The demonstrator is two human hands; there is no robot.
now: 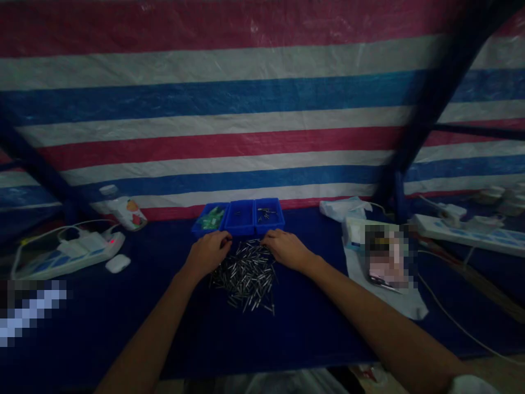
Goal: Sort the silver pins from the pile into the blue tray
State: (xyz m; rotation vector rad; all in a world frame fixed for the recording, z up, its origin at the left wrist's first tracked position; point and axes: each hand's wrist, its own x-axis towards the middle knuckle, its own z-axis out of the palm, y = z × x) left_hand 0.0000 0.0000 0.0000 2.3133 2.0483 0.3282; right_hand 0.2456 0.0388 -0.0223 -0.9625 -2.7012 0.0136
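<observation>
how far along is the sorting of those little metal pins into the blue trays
Early, it looks. Done: only a few pins lie in the right blue plastic tray; the left tray holds green pieces. In hand: the left hand and right hand rest at the far edge of the pile of small silver metal pins. Left: nearly that whole pile on the dark blue table.

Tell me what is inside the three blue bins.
The left bin holds green parts; the right bin a few metal pins. The middle bin looks too dark to tell.
</observation>
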